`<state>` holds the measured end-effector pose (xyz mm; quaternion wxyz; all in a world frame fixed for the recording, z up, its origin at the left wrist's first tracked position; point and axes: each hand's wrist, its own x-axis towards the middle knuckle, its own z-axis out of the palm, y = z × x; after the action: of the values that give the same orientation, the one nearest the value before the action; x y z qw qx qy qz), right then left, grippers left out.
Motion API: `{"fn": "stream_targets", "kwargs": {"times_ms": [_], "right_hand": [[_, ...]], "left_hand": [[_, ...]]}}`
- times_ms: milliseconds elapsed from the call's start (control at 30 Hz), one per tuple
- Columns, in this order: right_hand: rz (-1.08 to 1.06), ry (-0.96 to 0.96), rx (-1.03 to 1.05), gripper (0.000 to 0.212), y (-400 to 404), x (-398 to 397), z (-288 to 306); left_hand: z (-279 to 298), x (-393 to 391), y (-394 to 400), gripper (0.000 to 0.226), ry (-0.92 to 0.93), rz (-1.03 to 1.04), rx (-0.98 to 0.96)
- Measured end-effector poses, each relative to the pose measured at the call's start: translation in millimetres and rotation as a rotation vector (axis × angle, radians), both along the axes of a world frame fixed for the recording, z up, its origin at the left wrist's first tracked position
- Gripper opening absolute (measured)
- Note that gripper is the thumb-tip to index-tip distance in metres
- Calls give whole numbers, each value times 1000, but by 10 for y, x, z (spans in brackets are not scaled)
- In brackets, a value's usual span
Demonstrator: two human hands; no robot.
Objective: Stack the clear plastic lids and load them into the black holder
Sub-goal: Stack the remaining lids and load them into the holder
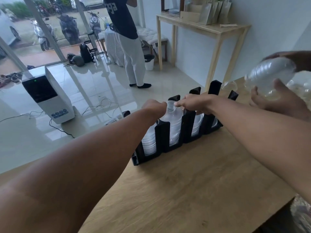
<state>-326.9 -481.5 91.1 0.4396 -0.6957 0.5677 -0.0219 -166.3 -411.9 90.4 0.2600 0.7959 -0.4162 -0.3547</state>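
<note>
A black holder (162, 137) with several upright slots stands along the far edge of the wooden table (193, 190). Stacks of clear plastic lids fill its slots, one in the left slot (149, 142) and one further right (196, 126). The stack in the second slot (174, 121) rises above the dividers. My left hand (154, 106) and my right hand (193, 103) meet at the top of this stack, with curled fingers pinching the top lid from both sides.
At the right, another person's hands (279, 100) hold a further stack of clear lids (269, 74) above loose lids (229, 86) on the table. A crinkled plastic bag (303, 214) lies at the bottom right. A person (131, 47), an air cooler (48, 96) and cables are on the floor beyond.
</note>
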Motion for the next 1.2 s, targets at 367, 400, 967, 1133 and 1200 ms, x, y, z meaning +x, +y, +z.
{"fn": "stream_targets", "kwargs": {"times_ms": [367, 400, 967, 1133, 1200], "right_hand": [[-28, 65, -63, 47, 42, 175, -137], [-26, 76, -81, 43, 47, 186, -145], [71, 204, -263, 46, 144, 215, -169], [75, 143, -16, 80, 83, 154, -75], [111, 157, 74, 77, 69, 188, -29]], "left_hand": [[-56, -141, -14, 48, -156, -97, 83], [-72, -138, -26, 46, -166, -98, 79], [-36, 66, -107, 22, -515, -262, -34], [-16, 93, -139, 27, -522, -283, -26], [-33, 98, -154, 38, -496, -269, -19]]}}
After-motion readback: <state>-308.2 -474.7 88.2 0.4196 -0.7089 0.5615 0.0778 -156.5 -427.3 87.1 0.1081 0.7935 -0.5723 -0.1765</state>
